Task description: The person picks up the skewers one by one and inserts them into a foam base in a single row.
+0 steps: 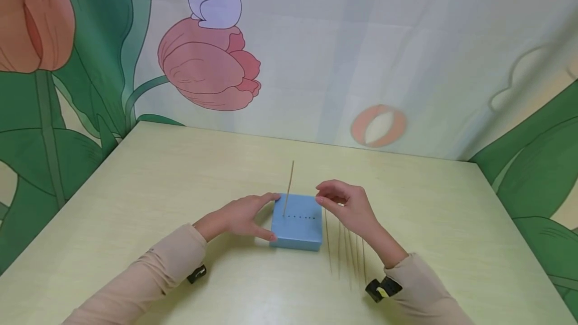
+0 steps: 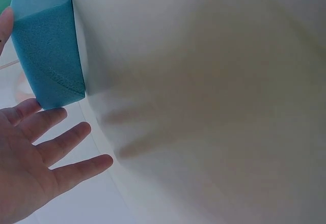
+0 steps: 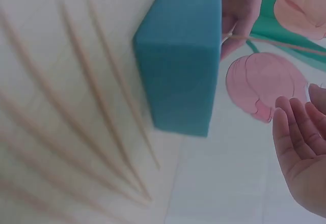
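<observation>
A blue foam block sits on the table with a row of small holes across its top. One thin wooden stick stands slightly tilted in the leftmost hole. My left hand holds the block's left side, thumb at the near corner and index finger at the far one; its other fingers spread out straight in the left wrist view. Just above the block's far right corner hovers my right hand, fingers loosely bent, with nothing seen in its grasp. Several loose sticks lie right of the block, beneath that hand.
The pale wooden table reaches back to a curtain printed with tulips. Black wrist devices are worn near both beige sleeves.
</observation>
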The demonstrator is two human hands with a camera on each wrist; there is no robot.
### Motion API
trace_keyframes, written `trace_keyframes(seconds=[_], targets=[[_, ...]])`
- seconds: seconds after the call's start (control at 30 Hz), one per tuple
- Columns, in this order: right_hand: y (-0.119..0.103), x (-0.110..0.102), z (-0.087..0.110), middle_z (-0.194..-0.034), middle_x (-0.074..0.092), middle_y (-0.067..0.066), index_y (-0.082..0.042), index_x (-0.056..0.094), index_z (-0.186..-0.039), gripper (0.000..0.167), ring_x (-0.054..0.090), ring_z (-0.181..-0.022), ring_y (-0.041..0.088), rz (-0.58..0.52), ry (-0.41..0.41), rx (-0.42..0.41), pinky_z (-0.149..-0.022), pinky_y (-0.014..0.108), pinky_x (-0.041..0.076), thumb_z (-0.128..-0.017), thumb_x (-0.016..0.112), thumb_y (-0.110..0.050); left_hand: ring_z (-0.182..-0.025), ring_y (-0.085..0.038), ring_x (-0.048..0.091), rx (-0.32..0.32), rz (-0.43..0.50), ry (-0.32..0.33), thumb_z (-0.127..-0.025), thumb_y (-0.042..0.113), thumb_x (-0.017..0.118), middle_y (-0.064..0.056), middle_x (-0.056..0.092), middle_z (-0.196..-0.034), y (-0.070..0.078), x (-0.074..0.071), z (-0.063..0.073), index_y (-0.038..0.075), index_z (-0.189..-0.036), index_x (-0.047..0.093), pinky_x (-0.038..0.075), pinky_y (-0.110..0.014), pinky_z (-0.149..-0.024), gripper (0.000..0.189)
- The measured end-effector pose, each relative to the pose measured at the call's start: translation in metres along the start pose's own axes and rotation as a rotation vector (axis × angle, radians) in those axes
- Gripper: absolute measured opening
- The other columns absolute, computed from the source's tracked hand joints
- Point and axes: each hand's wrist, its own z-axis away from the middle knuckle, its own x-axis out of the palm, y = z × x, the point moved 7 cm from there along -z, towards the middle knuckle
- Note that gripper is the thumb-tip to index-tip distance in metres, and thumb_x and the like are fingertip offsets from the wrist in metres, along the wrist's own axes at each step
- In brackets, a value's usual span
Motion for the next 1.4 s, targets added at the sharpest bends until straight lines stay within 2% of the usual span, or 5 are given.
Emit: trace_keyframes(seconds=[0.23, 0.47, 0.9, 1.13, 1.4], targets=[[0.031, -0.016, 0.014, -0.089, 0.067, 0.009, -0.001, 0.064, -0.104, 0.023, 0.064, -0.077, 0.02, 0.013, -0.025, 0.14, -0.068, 0.023, 0.051, -0.083, 0.066, -0.01, -0.12, -0.028, 0.044, 0.008, 0.007, 0.003, -0.07, 0.051, 0.073, -0.011, 0.046, -0.133, 0.0, 0.0, 0.0, 0.011, -0.14, 0.031, 0.039, -0.043, -0.094, 0.091], [0.055, -0.028, 0.028, -0.086, 0.065, 0.011, 0.005, 0.06, -0.106, 0.026, 0.064, -0.076, 0.027, -0.02, -0.059, 0.213, -0.066, 0.024, 0.051, -0.083, 0.065, -0.006, -0.121, -0.029, 0.043, 0.01, 0.011, -0.002, -0.07, 0.051, 0.072, -0.011, 0.045, -0.134, 0.001, 0.001, 0.0, 0.012, -0.141, 0.03, 0.038, -0.044, -0.094, 0.092], [0.109, -0.047, 0.044, -0.078, 0.052, 0.007, 0.002, 0.055, -0.115, 0.044, 0.053, -0.065, 0.018, 0.097, -0.171, 0.386, -0.052, 0.027, 0.046, -0.076, 0.072, -0.007, -0.122, -0.028, 0.042, -0.005, 0.008, -0.003, -0.069, 0.052, 0.073, -0.011, 0.044, -0.135, -0.001, 0.002, -0.001, 0.013, -0.141, 0.029, 0.038, -0.043, -0.095, 0.093], [0.122, -0.053, 0.046, -0.082, 0.049, 0.01, 0.005, 0.048, -0.123, 0.056, 0.049, -0.067, 0.017, 0.085, -0.21, 0.442, -0.049, 0.027, 0.044, -0.075, 0.074, -0.008, -0.122, -0.028, 0.042, -0.016, 0.008, -0.005, -0.069, 0.052, 0.073, -0.011, 0.044, -0.135, -0.002, 0.002, -0.002, 0.014, -0.142, 0.029, 0.038, -0.043, -0.095, 0.093], [0.135, -0.05, 0.042, -0.082, 0.042, 0.012, 0.005, 0.037, -0.132, 0.07, 0.037, -0.055, 0.013, 0.021, -0.266, 0.473, -0.046, 0.023, 0.035, -0.075, 0.074, -0.008, -0.121, -0.028, 0.043, -0.016, 0.005, -0.002, -0.069, 0.053, 0.073, -0.011, 0.044, -0.135, -0.002, 0.002, -0.001, 0.013, -0.142, 0.029, 0.039, -0.043, -0.094, 0.094]])
